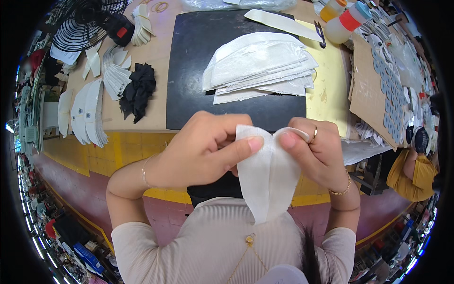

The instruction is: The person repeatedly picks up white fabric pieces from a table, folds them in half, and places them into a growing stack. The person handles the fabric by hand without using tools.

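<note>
Between both hands I hold up a white fabric piece, folded or joined along a middle line, with its narrow end hanging down before my chest. My left hand pinches its upper left edge, thumb on the front. My right hand grips the upper right edge, thumb pressed on the cloth and fingers curled behind. Just beyond my hands, a stack of similar white curved fabric pieces lies on a black mat. The fingertips behind the fabric are hidden.
At left lie bundled white strips, a crumpled black cloth and a black wire fan. Small snips and a red-banded bottle are at back right. Beside a cardboard sheet, another person's yellow sleeve shows.
</note>
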The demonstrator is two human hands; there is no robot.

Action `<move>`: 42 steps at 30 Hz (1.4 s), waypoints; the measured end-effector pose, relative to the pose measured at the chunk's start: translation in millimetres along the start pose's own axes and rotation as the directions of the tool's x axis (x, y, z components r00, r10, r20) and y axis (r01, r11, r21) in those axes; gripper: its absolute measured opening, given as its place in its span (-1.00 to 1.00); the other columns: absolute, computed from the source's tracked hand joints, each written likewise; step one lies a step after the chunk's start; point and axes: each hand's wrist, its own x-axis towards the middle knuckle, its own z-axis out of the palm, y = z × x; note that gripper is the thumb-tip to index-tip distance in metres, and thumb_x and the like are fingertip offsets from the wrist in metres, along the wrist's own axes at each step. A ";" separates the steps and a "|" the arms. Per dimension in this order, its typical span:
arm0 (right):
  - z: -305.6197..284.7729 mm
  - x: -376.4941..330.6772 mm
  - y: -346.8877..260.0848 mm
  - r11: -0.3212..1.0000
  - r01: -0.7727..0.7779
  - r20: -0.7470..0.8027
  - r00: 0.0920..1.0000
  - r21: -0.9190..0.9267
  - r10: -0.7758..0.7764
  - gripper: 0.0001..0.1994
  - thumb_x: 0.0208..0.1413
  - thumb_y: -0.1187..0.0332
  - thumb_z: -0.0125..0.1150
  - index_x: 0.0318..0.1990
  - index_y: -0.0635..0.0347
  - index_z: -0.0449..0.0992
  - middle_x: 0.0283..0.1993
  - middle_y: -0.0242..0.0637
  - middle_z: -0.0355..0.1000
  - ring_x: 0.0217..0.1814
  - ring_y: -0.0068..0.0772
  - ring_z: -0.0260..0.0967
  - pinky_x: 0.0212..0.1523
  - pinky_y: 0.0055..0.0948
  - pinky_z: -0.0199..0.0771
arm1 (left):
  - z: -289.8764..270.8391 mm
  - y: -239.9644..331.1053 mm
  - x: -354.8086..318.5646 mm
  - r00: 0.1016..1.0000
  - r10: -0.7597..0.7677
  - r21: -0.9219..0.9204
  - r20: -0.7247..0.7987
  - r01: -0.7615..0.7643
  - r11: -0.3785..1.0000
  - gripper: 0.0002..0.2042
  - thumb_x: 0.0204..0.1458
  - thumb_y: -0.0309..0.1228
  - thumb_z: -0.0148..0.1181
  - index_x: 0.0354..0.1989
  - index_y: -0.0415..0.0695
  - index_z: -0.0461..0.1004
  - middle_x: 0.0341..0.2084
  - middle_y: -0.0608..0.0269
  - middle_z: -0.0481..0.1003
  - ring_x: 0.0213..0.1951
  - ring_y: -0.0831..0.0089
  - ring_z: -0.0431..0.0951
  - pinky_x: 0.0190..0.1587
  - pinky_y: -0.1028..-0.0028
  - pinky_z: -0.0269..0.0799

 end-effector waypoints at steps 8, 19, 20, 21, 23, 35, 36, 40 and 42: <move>4.2 3.4 -2.4 1.000 0.025 -0.022 0.999 -0.010 -0.025 -0.64 0.20 0.33 0.20 -0.60 0.27 0.29 -0.65 -0.19 0.15 -0.68 -0.19 0.10 -0.64 -0.33 0.12 | 2.6 -3.9 12.2 0.971 0.192 0.385 0.144 -0.234 0.893 -0.72 0.08 -0.28 0.30 -0.51 -0.24 0.47 -0.73 0.15 0.45 -0.73 0.49 0.40 -0.61 0.46 0.30; 1.9 -6.7 -1.4 0.984 0.008 0.005 1.000 -0.177 -0.007 -0.69 0.16 0.35 0.24 -0.59 0.24 0.37 -0.66 -0.21 0.21 -0.68 -0.13 0.21 -0.66 -0.33 0.20 | -2.3 -3.2 1.6 0.988 0.023 0.287 0.154 -0.067 0.956 -0.80 0.11 -0.36 0.28 -0.38 -0.27 0.60 -0.69 0.30 0.49 -0.74 0.66 0.35 -0.68 0.58 0.17; 1.5 -7.8 1.5 0.985 0.078 0.009 0.997 -0.154 -0.078 -0.74 0.22 0.36 0.13 -0.51 0.27 0.43 -0.61 -0.20 0.28 -0.64 -0.24 0.27 -0.62 -0.38 0.23 | -1.9 -0.2 -3.3 0.998 -0.049 0.222 0.039 0.039 0.974 -0.79 0.12 -0.33 0.27 -0.41 -0.25 0.58 -0.69 0.34 0.48 -0.73 0.68 0.33 -0.67 0.58 0.17; -14.4 -22.1 9.9 0.975 -0.001 -0.128 0.991 -0.220 -0.028 -0.76 0.24 0.33 0.13 -0.44 0.29 0.47 -0.52 -0.20 0.36 -0.50 -0.27 0.35 -0.51 -0.40 0.31 | -3.1 4.7 -13.0 0.989 -0.128 0.139 -0.077 0.138 0.981 -0.77 0.13 -0.30 0.27 -0.44 -0.23 0.56 -0.69 0.38 0.46 -0.72 0.69 0.31 -0.67 0.57 0.18; -48.9 -58.2 26.3 0.931 -0.228 -0.428 0.899 -0.284 0.090 -0.75 0.26 0.28 0.11 -0.30 0.31 0.55 -0.35 -0.21 0.53 -0.22 -0.35 0.51 -0.27 -0.43 0.49 | -34.1 1.8 -29.3 0.960 -0.141 -0.049 -0.242 0.133 0.990 -0.74 0.13 -0.25 0.28 -0.47 -0.20 0.54 -0.62 0.43 0.48 -0.66 0.70 0.37 -0.61 0.61 0.26; -18.1 -29.0 33.1 0.946 -0.003 -0.667 0.709 0.326 0.231 -0.53 0.42 0.09 -0.28 -0.42 0.27 0.33 -0.57 -0.20 0.33 -0.62 -0.59 0.19 -0.60 -0.60 0.14 | -16.5 -43.6 4.3 0.820 0.422 0.024 -0.388 -0.449 0.893 -0.83 0.12 -0.37 0.30 -0.32 -0.23 0.52 -0.38 0.32 0.53 -0.31 0.69 0.46 -0.24 0.64 0.35; -16.6 -30.5 34.4 0.945 -0.001 -0.660 0.716 0.328 0.229 -0.54 0.42 0.08 -0.28 -0.41 0.27 0.32 -0.58 -0.21 0.33 -0.63 -0.59 0.18 -0.61 -0.61 0.12 | -16.5 -45.1 6.2 0.825 0.403 -0.007 -0.396 -0.442 0.897 -0.84 0.12 -0.37 0.29 -0.30 -0.23 0.52 -0.37 0.32 0.52 -0.30 0.68 0.46 -0.24 0.65 0.35; -12.3 -26.5 38.5 0.911 -0.005 -0.571 0.778 0.413 0.263 -0.59 0.41 0.07 -0.24 -0.32 0.23 0.29 -0.58 -0.22 0.34 -0.65 -0.62 0.17 -0.63 -0.64 0.13 | -10.3 -50.1 11.6 0.825 0.365 -0.142 -0.432 -0.462 0.876 -0.84 0.11 -0.41 0.30 -0.24 -0.23 0.51 -0.36 0.32 0.52 -0.31 0.67 0.47 -0.23 0.65 0.36; -9.2 -29.1 47.2 0.930 -0.015 -0.502 0.839 0.368 0.213 -0.62 0.41 0.07 -0.21 -0.30 0.21 0.28 -0.58 -0.22 0.34 -0.66 -0.63 0.17 -0.64 -0.65 0.13 | -5.7 -52.9 15.0 0.824 0.353 -0.217 -0.444 -0.481 0.849 -0.82 0.09 -0.44 0.32 -0.22 -0.23 0.50 -0.36 0.32 0.52 -0.32 0.65 0.48 -0.24 0.65 0.37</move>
